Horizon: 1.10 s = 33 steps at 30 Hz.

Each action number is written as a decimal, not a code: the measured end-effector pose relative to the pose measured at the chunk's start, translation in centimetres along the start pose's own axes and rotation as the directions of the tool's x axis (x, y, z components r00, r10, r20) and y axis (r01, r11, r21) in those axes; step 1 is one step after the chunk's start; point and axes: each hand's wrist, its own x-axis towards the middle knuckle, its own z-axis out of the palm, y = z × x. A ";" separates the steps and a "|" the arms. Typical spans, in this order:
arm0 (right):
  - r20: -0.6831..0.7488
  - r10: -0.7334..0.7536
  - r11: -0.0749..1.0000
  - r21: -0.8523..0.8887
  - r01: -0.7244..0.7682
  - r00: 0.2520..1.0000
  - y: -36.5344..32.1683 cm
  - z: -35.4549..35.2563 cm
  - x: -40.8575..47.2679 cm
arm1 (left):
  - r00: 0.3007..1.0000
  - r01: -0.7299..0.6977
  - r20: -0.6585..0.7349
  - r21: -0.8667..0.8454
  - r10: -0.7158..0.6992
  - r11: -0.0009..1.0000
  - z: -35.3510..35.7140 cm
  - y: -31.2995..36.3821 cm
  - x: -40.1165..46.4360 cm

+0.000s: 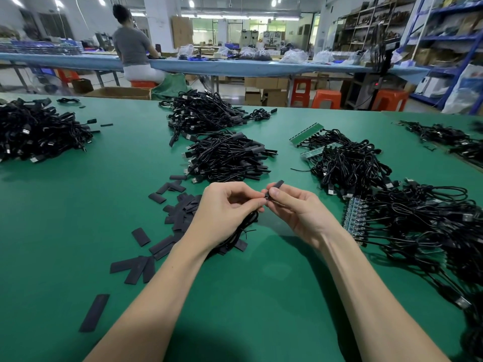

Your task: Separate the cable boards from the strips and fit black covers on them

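Loose covers (138, 267) are lying at lower left on the counter (248, 296). At centre frame, the left hand (224, 212) is gripping a cable (241, 231) while the right hand (298, 207) is pinching a cover (275, 186); it looks light and floppy, best held near its mouth. Fingers are hiding the board. Strips (355, 218) are waiting at right.

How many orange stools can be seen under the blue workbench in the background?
4. One stool is under the seated person, one stands right of centre, one next to it, and one further right. Others may be hidden behind boxes.
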 end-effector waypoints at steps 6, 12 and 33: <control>0.023 0.012 1.000 -0.015 -0.012 1.000 0.1 0.1 0.0 | 0.999 -0.031 -0.013 -0.014 0.031 0.999 -0.1 -0.2 0.0; 0.046 -0.009 0.998 -0.063 0.012 0.999 0.1 0.2 0.0 | 0.997 -0.069 -0.038 -0.010 0.069 0.998 0.1 -0.4 0.2; -0.126 -0.207 0.976 -0.101 0.195 0.970 1.7 1.5 0.6 | 0.988 0.146 -0.060 0.022 -0.144 0.989 0.0 -0.4 1.1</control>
